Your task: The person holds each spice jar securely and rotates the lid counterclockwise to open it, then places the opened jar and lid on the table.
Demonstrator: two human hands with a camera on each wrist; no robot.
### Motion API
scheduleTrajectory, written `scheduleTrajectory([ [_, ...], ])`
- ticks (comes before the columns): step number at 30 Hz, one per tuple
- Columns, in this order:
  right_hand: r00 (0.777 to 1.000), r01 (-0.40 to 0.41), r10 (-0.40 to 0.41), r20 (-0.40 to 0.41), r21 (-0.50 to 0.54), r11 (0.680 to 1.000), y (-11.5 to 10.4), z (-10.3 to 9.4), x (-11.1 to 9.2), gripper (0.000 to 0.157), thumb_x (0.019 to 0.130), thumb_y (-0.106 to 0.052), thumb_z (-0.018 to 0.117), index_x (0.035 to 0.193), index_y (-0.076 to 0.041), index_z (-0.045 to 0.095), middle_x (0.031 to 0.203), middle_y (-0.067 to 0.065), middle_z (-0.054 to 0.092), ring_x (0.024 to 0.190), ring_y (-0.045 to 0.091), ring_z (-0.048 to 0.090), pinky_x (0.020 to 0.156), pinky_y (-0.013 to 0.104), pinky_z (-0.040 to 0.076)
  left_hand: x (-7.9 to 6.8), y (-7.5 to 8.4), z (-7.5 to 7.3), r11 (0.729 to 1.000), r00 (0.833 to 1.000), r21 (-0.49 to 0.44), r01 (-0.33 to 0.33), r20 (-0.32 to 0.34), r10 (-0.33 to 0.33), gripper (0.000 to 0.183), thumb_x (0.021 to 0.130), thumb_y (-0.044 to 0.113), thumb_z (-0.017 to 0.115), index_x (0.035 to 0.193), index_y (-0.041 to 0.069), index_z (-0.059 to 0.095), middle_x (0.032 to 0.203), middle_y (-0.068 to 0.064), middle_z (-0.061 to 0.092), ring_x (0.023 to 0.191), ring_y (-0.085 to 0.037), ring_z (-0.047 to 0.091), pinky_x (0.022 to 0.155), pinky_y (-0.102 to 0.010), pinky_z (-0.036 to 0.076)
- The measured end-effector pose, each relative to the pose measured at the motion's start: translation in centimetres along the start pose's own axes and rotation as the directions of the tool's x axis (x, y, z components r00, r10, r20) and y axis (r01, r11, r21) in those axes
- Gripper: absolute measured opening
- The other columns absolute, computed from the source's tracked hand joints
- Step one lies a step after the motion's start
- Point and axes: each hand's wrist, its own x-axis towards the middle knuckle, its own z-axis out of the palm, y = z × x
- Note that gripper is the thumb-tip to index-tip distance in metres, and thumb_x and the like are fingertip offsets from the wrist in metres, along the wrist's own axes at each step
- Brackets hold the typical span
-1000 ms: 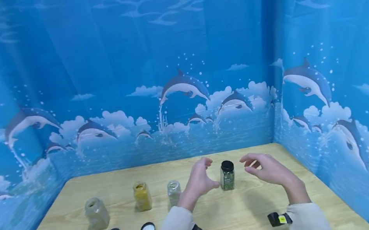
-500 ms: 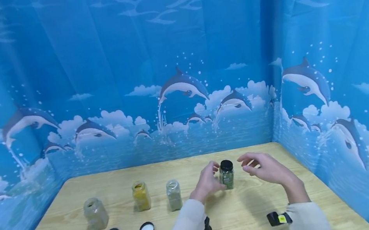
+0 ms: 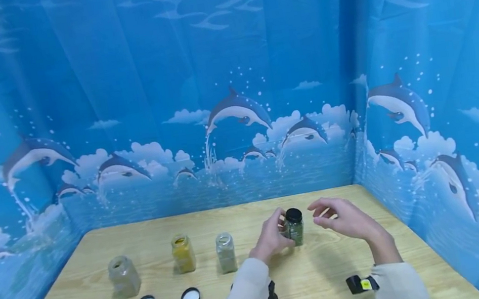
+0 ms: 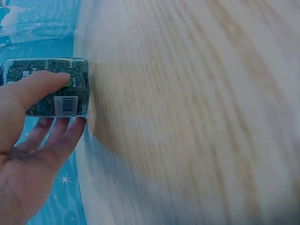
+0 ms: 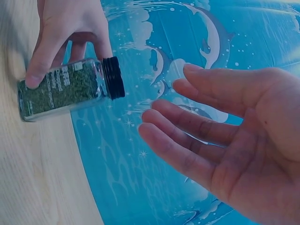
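A glass jar of dried green herbs (image 3: pixel 295 228) with a black screw lid (image 3: pixel 294 215) stands upright on the table. My left hand (image 3: pixel 272 237) grips it from the left. In the left wrist view the thumb (image 4: pixel 47 84) lies across the label, and the other fingers reach along the jar's far side. My right hand (image 3: pixel 343 217) hovers just right of the lid, apart from it. Its fingers (image 5: pixel 187 126) are loosely bent and hold nothing, as the right wrist view shows.
Left of my hands stand three lidless jars: a pale one (image 3: pixel 226 253), one with yellow powder (image 3: pixel 183 254) and a greyish one (image 3: pixel 124 278). Two black-rimmed lids (image 3: pixel 190 298) lie before them on the wooden table (image 3: pixel 314 292). A blue dolphin-print curtain (image 3: pixel 156 79) closes off the back and sides.
My left hand has moved right to the herb jar and taken hold of it, uncovering the pale jar. The right hand has hardly moved.
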Motion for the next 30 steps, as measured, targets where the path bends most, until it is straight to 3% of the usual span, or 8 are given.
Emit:
scheduleTrajectory([
  [8,1.0,0.01,-0.01,0.011,-0.004,1.0,0.0,0.5,0.5,0.031,0.1,-0.015,0.065,0.13,-0.004,0.065,0.11,0.01,0.072,0.097,0.019,0.068,0.077,0.029,0.06,-1.3,-0.6,-1.3,1.0,0.999,-0.021,0.019,0.026,-0.019,0.07,0.064,-0.013,0.085,0.121,0.018,0.057,0.114,-0.012,0.065,0.107,-0.029,0.069,0.091,-0.046,0.063],
  [17,0.999,0.017,-0.017,0.031,-0.011,1.0,0.0,1.2,0.8,0.03,0.1,-0.016,0.066,0.128,-0.005,0.066,0.109,0.008,0.072,0.097,0.02,0.068,0.079,0.03,0.06,-3.2,-1.0,-2.7,1.0,1.0,-0.02,0.009,-0.004,-0.009,0.07,0.06,-0.014,0.084,0.118,0.016,0.059,0.112,-0.014,0.065,0.105,-0.032,0.07,0.089,-0.048,0.063],
  [30,0.997,0.059,-0.058,0.049,-0.008,0.998,-0.1,1.8,1.1,0.03,0.099,-0.016,0.067,0.126,-0.003,0.067,0.105,0.009,0.072,0.093,0.017,0.068,0.075,0.025,0.058,-5.8,-0.3,-2.7,0.999,1.0,-0.04,0.008,-0.016,-0.009,0.067,0.056,-0.015,0.085,0.112,0.015,0.061,0.108,-0.013,0.066,0.102,-0.031,0.071,0.09,-0.05,0.063],
])
